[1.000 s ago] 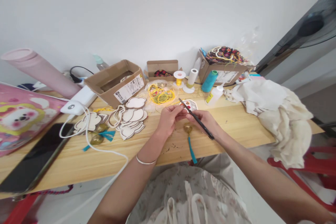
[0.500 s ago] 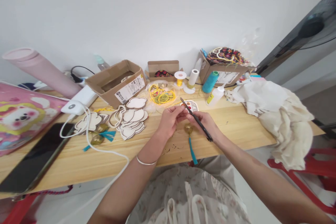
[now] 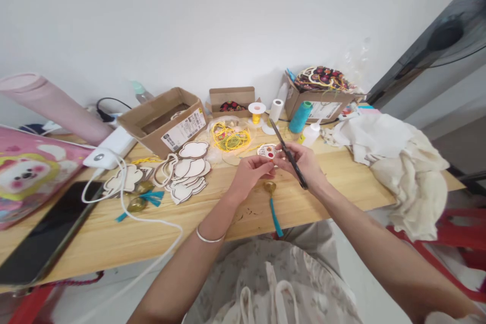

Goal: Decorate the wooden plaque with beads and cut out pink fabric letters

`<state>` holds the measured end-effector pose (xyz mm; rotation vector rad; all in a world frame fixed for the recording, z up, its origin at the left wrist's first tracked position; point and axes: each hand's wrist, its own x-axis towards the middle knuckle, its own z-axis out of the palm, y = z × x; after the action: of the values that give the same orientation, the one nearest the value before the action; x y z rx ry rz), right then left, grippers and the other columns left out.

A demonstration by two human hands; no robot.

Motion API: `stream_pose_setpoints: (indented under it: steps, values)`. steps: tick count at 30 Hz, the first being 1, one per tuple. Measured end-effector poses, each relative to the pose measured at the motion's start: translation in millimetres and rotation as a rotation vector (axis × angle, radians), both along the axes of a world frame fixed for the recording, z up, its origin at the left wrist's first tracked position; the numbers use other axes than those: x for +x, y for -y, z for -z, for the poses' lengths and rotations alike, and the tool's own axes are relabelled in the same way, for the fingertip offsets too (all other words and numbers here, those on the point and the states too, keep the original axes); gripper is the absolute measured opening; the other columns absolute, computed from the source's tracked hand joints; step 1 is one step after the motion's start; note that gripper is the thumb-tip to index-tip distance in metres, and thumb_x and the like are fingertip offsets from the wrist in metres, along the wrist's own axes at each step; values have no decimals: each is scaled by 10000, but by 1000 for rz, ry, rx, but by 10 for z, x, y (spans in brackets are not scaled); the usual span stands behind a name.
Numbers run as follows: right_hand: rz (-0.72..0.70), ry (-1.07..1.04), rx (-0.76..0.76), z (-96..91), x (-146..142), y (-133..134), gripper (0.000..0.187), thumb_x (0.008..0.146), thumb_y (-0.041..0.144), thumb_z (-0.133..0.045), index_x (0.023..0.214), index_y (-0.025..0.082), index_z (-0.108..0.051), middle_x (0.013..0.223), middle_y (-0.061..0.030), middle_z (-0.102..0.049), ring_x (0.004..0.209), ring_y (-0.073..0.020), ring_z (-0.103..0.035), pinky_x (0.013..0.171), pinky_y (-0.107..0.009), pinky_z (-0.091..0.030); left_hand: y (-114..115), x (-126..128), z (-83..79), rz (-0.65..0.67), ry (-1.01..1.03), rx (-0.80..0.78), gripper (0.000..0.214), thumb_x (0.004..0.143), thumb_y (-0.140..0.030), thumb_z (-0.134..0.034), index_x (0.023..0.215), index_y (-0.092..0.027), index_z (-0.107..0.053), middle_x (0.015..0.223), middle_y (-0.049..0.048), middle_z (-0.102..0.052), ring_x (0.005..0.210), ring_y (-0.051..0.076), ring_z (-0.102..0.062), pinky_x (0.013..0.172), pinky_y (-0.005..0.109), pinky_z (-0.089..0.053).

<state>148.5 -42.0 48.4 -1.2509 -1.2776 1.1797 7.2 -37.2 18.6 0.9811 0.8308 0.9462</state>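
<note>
My right hand [image 3: 309,164] is closed around a slim black tool [image 3: 290,154], its thin tip slanting up and away from me. Whether it is tweezers or scissors I cannot tell. My left hand [image 3: 248,177] is closed in a pinch, its fingertips meeting those of the right. What they pinch is too small to make out. Just beyond the fingers lies a white cut-out [image 3: 269,151] with black pattern and red dots, partly hidden by my hands. On the table below my hands lies a gold bell-like ornament [image 3: 269,187] with a teal ribbon tail [image 3: 276,220].
White cloud-shaped pieces [image 3: 189,190] are stacked left, near an open cardboard box [image 3: 182,131]. Yellow cord [image 3: 231,136], a teal thread cone [image 3: 301,117] and a glue bottle [image 3: 311,134] stand behind my hands. Cream cloth [image 3: 402,157] hangs over the right edge; a phone [image 3: 49,233] lies left.
My right hand has turned and risen slightly, so the black tool's tip points higher. Both hands still meet at the fingertips. The camera view has shifted a little.
</note>
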Motion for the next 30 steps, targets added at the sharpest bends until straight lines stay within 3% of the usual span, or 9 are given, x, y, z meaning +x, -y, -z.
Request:
stream_pose_setpoints:
  steps: [10,14,21,30]
  values:
    - [97,-105,-34,139,-26,76,388,578,389,-701,849,164,-540,587,60,-479,454,-44,-371,425,-193,-290,-23,36,5,-82,-35,28,203,600,-321,-699,685,-144,-649,629,-12,-625,584,90,-551,623,246,-489]
    - [-56,20,-58,89,81,113,387,657,477,-613,838,142,-545,595,43,-450,478,-53,-354,437,-201,-274,-33,27,11,-96,-30,62,193,615,-322,-685,673,-147,-629,612,-18,-613,600,101,-557,636,257,-488]
    - [-345,305,-167,4,252,188,504,661,583,-540,822,108,-580,621,23,-407,563,-82,-341,490,-212,-269,-35,36,-7,-104,2,97,152,634,-290,-666,656,-145,-627,644,-8,-628,634,111,-571,698,279,-479]
    - [-420,428,-198,-72,266,185,587,677,640,-474,836,91,-609,557,50,-315,493,-64,-264,449,-215,-184,-41,16,23,-97,67,95,114,648,-258,-666,676,-148,-653,695,4,-664,694,122,-598,791,297,-455]
